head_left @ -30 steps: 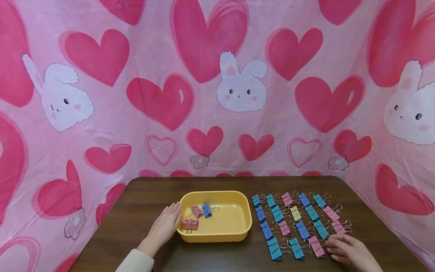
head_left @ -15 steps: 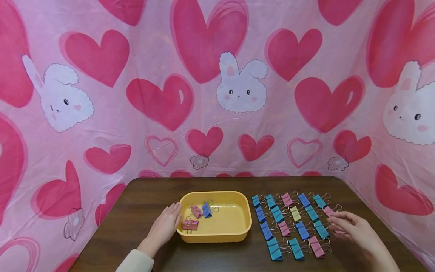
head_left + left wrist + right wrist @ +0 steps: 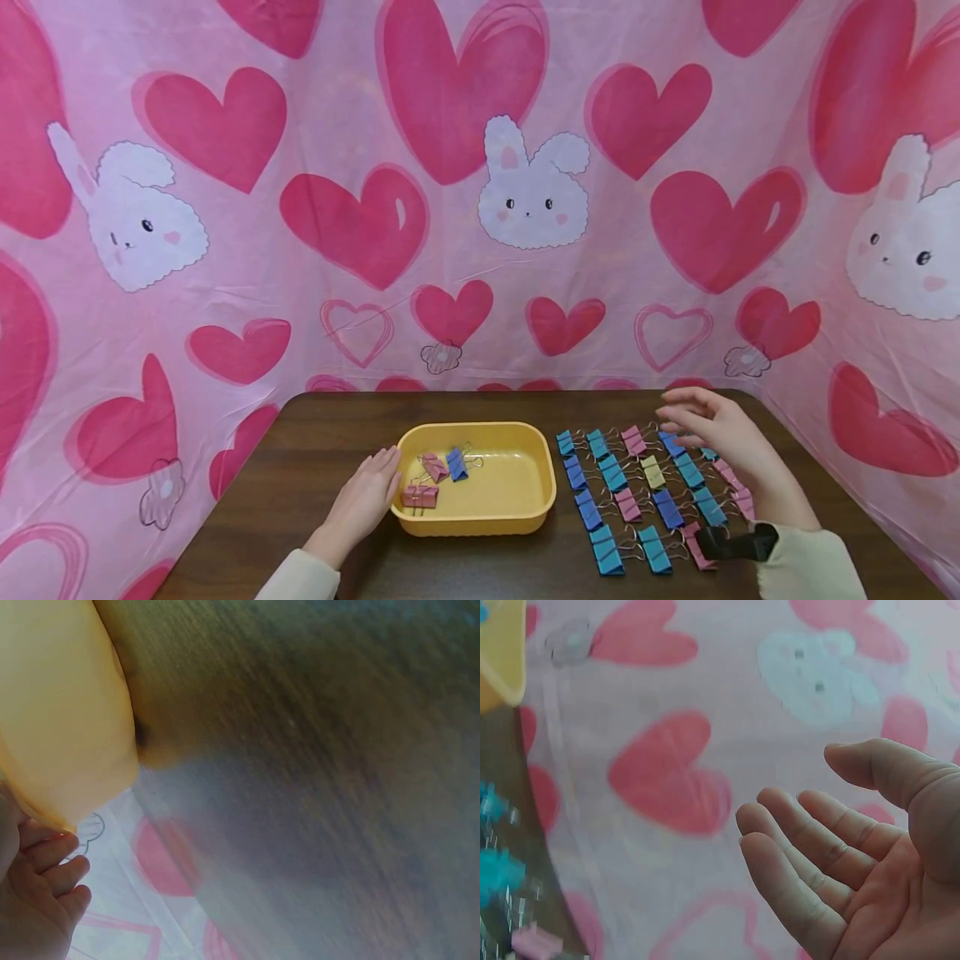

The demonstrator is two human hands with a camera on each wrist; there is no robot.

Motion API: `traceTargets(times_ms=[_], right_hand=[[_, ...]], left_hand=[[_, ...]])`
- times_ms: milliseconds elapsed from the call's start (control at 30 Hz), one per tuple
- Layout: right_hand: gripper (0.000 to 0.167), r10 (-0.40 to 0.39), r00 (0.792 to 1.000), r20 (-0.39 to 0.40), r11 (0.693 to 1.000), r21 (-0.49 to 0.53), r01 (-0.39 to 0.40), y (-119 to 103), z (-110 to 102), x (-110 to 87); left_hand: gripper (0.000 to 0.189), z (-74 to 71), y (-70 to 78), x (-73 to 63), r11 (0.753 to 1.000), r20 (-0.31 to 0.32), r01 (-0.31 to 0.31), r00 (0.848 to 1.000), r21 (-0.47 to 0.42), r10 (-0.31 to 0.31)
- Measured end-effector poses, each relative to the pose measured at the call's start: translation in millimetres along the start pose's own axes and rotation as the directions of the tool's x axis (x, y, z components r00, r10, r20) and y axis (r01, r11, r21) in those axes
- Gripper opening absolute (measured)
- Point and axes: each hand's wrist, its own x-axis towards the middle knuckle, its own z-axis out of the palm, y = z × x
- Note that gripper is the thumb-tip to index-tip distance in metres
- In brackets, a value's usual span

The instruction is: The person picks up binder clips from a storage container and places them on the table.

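In the head view, my left hand (image 3: 362, 493) rests along the left rim of a yellow plastic tray (image 3: 510, 493), fingers straight; the left wrist view shows its fingertips at the tray's edge. Inside the tray lie a large pink binder clip (image 3: 421, 497), a smaller pink binder clip (image 3: 434, 467) and a blue binder clip (image 3: 457, 463). Right of the tray, several binder clips lie in rows, among them a yellow clip (image 3: 652, 472) and a teal clip (image 3: 606, 552). Raised over the back right of these rows is my right hand (image 3: 716, 429), fingers loosely bent and holding nothing.
The dark wooden table (image 3: 465, 571) has rounded back corners. A pink cloth (image 3: 450, 250) with hearts and rabbits hangs behind it and at both sides. A black strap (image 3: 738, 543) on the right wrist overlaps a front pink clip (image 3: 696, 546).
My right hand has risen from the front right of the clip rows to above their back right corner. The left hand, the tray and the clips stay where they were.
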Motion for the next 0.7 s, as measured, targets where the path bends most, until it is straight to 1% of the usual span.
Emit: traceTargets(times_ms=[100,300,433,567,700], right_hand=[[0.047,-0.023,0.999,0.036,1.000,0.010,0.023,-13,13,13.3],[0.049,-0.044,0.996,0.082,0.998,0.046,0.040,-35,45,36.0],[0.049,-0.048,0.992,0.118,0.997,0.066,0.040,-42,65,47.2],[0.046,-0.039,0.988,0.147,0.996,0.089,0.026,-46,86,55.9],[0.041,-0.057,0.983,0.172,0.993,0.114,0.038,-49,106,62.5]], left_hand=[[0.041,0.2,-0.2,0.1,1.000,-0.004,-0.002,1.000,0.001,0.002],[0.041,0.5,-0.1,1.2,1.000,0.003,0.003,1.000,0.007,-0.004],[0.041,0.0,0.6,1.4,1.000,0.000,0.002,1.000,0.004,-0.002],[0.040,0.9,0.2,0.5,1.000,-0.031,-0.024,0.999,0.020,0.025],[0.038,2.0,-0.6,-0.8,0.999,-0.058,-0.043,0.997,0.033,0.045]])
